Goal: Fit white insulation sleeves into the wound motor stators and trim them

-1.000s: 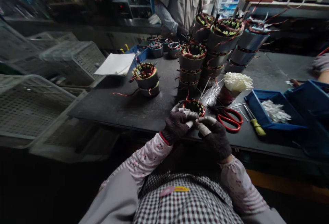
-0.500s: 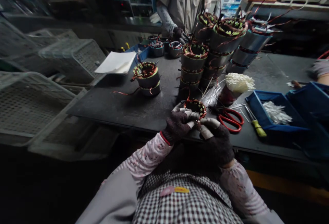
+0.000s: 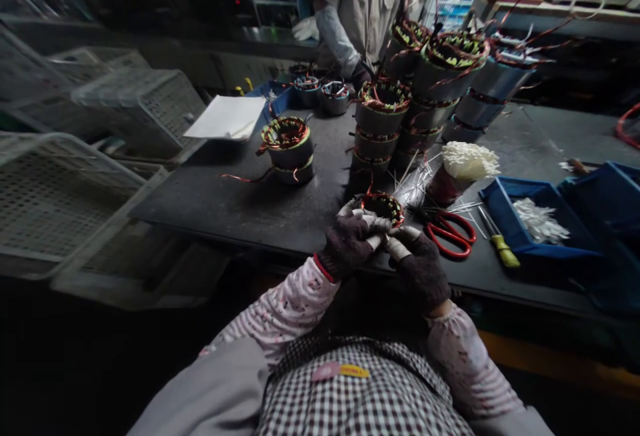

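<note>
Dark workbench (image 3: 280, 209), stator winding station.
Left hand (image 3: 350, 239) and right hand (image 3: 420, 266), gloved, fingers curled, both grasp the wound stator (image 3: 383, 207) at lower centre, beside red scissors (image 3: 450, 233).

stator (image 3: 383, 207) between hands | scissors (image 3: 450, 233) right of it | stator stacks (image 3: 430, 96) behind

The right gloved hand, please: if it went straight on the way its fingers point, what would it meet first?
The right gloved hand points up-left at the copper-wound stator ring, which its fingertips seem already to touch; depth is unclear.
</note>
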Tool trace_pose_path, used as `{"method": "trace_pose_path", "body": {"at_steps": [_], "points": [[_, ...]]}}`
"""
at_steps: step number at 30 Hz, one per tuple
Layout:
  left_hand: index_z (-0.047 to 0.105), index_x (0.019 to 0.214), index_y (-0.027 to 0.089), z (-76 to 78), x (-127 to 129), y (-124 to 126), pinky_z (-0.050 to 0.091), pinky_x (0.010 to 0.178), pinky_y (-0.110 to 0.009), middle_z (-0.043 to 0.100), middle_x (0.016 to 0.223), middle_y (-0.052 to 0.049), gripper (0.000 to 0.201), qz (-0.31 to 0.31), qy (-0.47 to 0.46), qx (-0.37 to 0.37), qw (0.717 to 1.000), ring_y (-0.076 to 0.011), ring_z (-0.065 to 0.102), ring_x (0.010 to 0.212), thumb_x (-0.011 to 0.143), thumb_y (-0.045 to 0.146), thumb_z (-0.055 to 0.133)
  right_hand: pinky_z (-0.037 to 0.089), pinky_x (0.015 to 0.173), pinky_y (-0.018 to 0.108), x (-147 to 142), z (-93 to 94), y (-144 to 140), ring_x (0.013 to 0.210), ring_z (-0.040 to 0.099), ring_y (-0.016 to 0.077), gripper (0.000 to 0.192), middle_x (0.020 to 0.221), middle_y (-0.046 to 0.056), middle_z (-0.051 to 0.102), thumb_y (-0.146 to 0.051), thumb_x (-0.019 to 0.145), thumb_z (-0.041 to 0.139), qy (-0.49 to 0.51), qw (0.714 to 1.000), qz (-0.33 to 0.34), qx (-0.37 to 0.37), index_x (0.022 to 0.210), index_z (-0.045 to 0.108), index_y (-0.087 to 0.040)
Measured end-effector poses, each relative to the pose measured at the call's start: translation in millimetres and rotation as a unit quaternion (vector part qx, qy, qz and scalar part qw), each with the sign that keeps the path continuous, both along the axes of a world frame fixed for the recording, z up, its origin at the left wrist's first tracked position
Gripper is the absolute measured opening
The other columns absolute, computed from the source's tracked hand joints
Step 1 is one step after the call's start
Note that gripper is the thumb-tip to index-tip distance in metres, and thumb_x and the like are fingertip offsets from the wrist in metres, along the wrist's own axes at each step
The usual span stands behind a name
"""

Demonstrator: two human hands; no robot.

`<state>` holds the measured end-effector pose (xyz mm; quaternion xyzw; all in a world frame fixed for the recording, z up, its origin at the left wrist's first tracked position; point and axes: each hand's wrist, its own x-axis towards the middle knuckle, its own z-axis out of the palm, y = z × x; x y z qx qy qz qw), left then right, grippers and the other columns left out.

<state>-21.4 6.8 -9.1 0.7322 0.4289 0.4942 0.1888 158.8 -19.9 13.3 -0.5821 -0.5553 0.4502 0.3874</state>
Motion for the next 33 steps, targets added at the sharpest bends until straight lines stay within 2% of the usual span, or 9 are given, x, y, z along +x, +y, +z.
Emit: {"method": "trace_pose_path", "body": {"at_steps": [3,7,9,12,15,21,24,29,33], "points": [[0.083,0.090,0.026,0.8,-2,0,0.048,0.124,-0.059,0.085,0.091,0.002,0.010,-0.014,0.017,-0.023,1.000,-0.0233,0.080,0.098,0.085,0.019,0.078,0.058,0.071,0.035,3,-3.3,3,0.081,0.072,0.0231,0.035,0.093,0.005,0.080,-0.055,0.086,0.076,-0.013,1.000,0.020,-0.019,0.101,0.076,-0.023],[0.083,0.095,0.025,0.9,-6,2,0.049,0.122,-0.058,0.085,0.093,0.000,0.010,-0.042,-0.011,-0.009,0.999,-0.0226,0.079,0.097,0.087,0.021,0.077,0.059,0.085,0.040,8,10.6,-10,0.097,0.074,0.0261,0.032,0.109,0.008,0.080,-0.053,0.095,0.070,-0.104,0.991,0.015,0.088,0.110,0.075,-0.024],[0.083,0.096,0.025,1.3,-8,3,0.050,0.121,-0.057,0.085,0.095,0.000,0.010,-0.049,-0.021,-0.004,0.999,-0.0227,0.079,0.098,0.089,0.024,0.076,0.058,0.084,0.039,9,21.7,-17,0.093,0.074,0.0252,0.031,0.103,0.008,0.080,-0.053,0.100,0.066,-0.163,0.978,0.008,0.132,0.107,0.074,-0.025],[0.084,0.097,0.025,3.8,-9,3,0.047,0.123,-0.057,0.086,0.096,0.000,0.011,-0.061,-0.012,-0.018,0.998,-0.0231,0.079,0.100,0.089,0.026,0.076,0.057,0.081,0.038,9,30.0,-15,0.086,0.075,0.0253,0.037,0.092,0.008,0.080,-0.053,0.106,0.054,-0.221,0.965,0.073,0.123,0.105,0.076,-0.024],[0.084,0.099,0.026,7.4,-9,3,0.043,0.125,-0.059,0.086,0.097,0.000,0.015,-0.076,0.012,-0.045,0.996,-0.0250,0.078,0.103,0.087,0.027,0.076,0.060,0.091,0.041,7,23.4,-3,0.100,0.078,0.0287,0.037,0.104,0.011,0.084,-0.046,0.104,0.051,-0.264,0.952,0.118,0.096,0.116,0.078,-0.023],[0.084,0.100,0.026,11.0,-2,-1,0.047,0.120,-0.060,0.085,0.093,0.000,0.020,-0.046,0.022,-0.059,0.997,-0.0261,0.078,0.097,0.084,0.026,0.073,0.059,0.102,0.047,3,11.2,8,0.113,0.077,0.0323,0.044,0.117,0.014,0.083,-0.043,0.099,0.050,-0.300,0.944,0.097,0.096,0.124,0.079,-0.021],[0.085,0.097,0.026,11.3,2,-3,0.053,0.113,-0.056,0.085,0.096,-0.001,0.017,-0.012,0.017,-0.050,0.999,-0.0259,0.078,0.099,0.085,0.027,0.073,0.060,0.099,0.045,3,19.9,3,0.106,0.078,0.0310,0.035,0.110,0.012,0.084,-0.040,0.095,0.056,-0.252,0.958,0.100,0.096,0.113,0.081,-0.022],[0.083,0.092,0.026,9.3,2,-2,0.052,0.118,-0.054,0.085,0.097,-0.001,0.010,0.007,0.048,-0.039,0.998,-0.0249,0.079,0.102,0.088,0.029,0.075,0.060,0.070,0.033,11,33.0,-11,0.076,0.072,0.0218,0.028,0.083,0.004,0.076,-0.049,0.092,0.070,0.046,0.996,0.079,0.003,0.096,0.077,-0.022],[0.080,0.110,0.024,-4.6,0,-3,0.046,0.126,-0.059,0.084,0.106,-0.004,0.022,0.009,0.085,0.011,0.996,-0.0273,0.078,0.109,0.092,0.036,0.076,0.058,0.064,0.033,16,27.5,-7,0.077,0.069,0.0211,0.033,0.097,0.007,0.076,-0.056,0.090,0.073,0.117,0.993,0.025,0.015,0.094,0.073,-0.023]]}}
